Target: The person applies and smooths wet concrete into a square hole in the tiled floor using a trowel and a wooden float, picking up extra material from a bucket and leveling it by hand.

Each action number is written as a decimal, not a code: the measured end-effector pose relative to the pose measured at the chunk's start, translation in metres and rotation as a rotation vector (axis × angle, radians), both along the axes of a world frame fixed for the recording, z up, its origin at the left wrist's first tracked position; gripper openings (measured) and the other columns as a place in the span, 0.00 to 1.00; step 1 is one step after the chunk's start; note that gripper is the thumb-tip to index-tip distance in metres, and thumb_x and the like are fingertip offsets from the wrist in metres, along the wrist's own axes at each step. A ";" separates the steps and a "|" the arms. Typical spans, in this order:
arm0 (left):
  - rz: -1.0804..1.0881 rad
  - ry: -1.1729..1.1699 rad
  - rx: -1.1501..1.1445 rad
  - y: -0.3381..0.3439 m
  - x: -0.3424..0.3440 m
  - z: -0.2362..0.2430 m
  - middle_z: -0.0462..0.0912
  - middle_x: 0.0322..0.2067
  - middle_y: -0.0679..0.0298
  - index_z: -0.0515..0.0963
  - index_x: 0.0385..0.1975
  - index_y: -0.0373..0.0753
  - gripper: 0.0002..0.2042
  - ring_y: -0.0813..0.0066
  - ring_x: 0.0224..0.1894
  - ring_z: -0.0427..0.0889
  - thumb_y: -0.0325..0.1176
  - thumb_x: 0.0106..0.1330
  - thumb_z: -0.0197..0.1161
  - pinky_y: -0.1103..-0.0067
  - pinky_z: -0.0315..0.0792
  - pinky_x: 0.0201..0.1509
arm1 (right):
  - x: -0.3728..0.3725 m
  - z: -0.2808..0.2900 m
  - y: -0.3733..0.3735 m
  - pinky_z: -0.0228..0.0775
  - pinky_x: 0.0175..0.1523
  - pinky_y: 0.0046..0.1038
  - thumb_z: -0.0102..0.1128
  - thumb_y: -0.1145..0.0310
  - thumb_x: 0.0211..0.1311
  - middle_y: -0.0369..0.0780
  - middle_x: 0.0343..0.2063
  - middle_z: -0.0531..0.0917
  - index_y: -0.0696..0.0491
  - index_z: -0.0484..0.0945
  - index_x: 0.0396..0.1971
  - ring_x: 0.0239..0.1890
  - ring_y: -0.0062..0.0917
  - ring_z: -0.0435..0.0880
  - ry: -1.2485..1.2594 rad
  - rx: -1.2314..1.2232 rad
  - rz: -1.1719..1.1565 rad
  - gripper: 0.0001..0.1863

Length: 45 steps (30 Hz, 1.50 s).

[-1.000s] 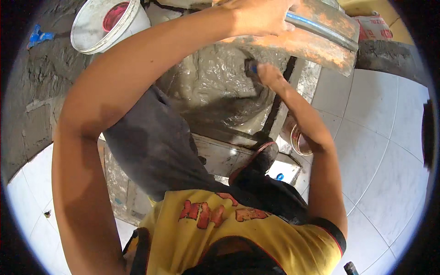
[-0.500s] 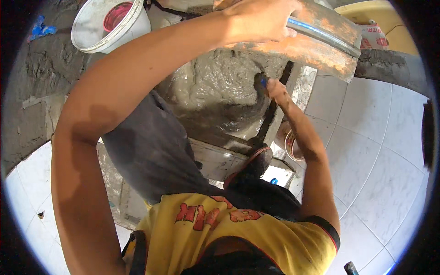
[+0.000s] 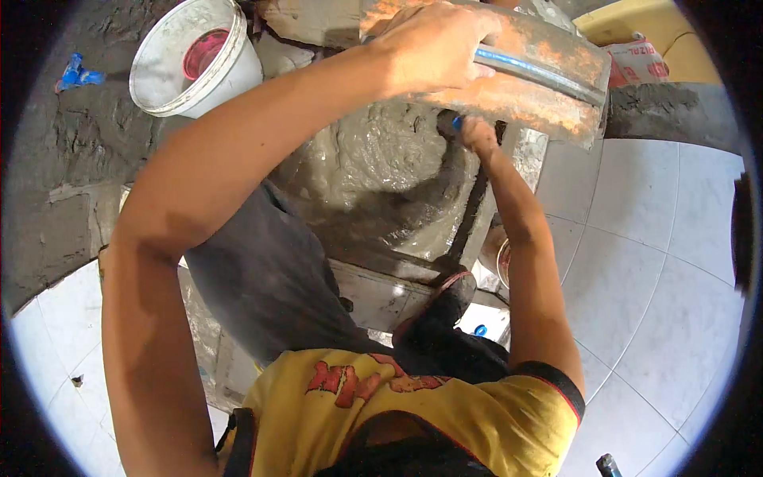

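Head view: my left hand (image 3: 433, 49) is clenched around the blue handle of a rusty flat trowel (image 3: 517, 87). My right hand (image 3: 475, 133) grasps a dark tool handle, just above the wet, lumpy grey mortar (image 3: 373, 171).

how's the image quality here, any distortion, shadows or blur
Head view: strong fisheye, with a black rim at the corners and tile lines that bend toward the edge; the left forearm looms large. The arms cast a dark shadow across the wet mortar. The left hand on the rusty float looks sharp; the right hand is slightly soft.
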<state>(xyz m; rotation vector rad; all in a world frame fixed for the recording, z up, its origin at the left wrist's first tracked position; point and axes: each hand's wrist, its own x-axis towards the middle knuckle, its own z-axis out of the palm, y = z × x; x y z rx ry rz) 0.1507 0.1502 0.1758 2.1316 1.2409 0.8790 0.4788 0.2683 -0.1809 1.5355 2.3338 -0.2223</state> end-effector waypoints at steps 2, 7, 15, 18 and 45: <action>0.046 0.013 -0.069 -0.002 -0.013 -0.009 0.85 0.42 0.50 0.78 0.48 0.33 0.14 0.62 0.39 0.86 0.28 0.62 0.63 0.72 0.80 0.43 | -0.031 -0.004 -0.032 0.78 0.38 0.43 0.56 0.65 0.54 0.53 0.34 0.84 0.57 0.79 0.32 0.41 0.46 0.85 0.100 -0.055 0.084 0.11; 0.092 0.050 0.247 0.028 -0.026 -0.052 0.81 0.27 0.48 0.76 0.35 0.37 0.14 0.46 0.32 0.81 0.37 0.54 0.69 0.61 0.74 0.35 | -0.002 0.101 -0.058 0.77 0.42 0.44 0.65 0.65 0.48 0.53 0.33 0.83 0.56 0.78 0.37 0.38 0.49 0.84 0.007 -0.025 0.411 0.16; 0.106 0.040 0.243 0.029 -0.015 -0.056 0.83 0.28 0.52 0.77 0.34 0.37 0.14 0.52 0.32 0.84 0.39 0.56 0.70 0.64 0.76 0.35 | -0.078 0.055 0.011 0.76 0.45 0.44 0.66 0.62 0.49 0.49 0.36 0.83 0.52 0.79 0.38 0.41 0.48 0.83 0.101 0.050 0.084 0.16; 0.141 0.162 0.187 0.030 -0.015 -0.065 0.85 0.31 0.53 0.78 0.35 0.39 0.15 0.53 0.34 0.85 0.42 0.56 0.71 0.65 0.77 0.37 | -0.131 -0.005 0.032 0.76 0.44 0.45 0.66 0.61 0.50 0.49 0.35 0.83 0.52 0.79 0.36 0.40 0.48 0.83 0.248 0.003 0.111 0.15; 0.109 0.043 0.234 0.020 -0.029 -0.058 0.81 0.26 0.49 0.76 0.33 0.36 0.14 0.48 0.32 0.82 0.38 0.56 0.69 0.62 0.74 0.34 | -0.068 0.026 -0.083 0.77 0.37 0.39 0.69 0.62 0.45 0.49 0.29 0.84 0.56 0.79 0.23 0.35 0.41 0.85 -0.004 -0.205 0.274 0.13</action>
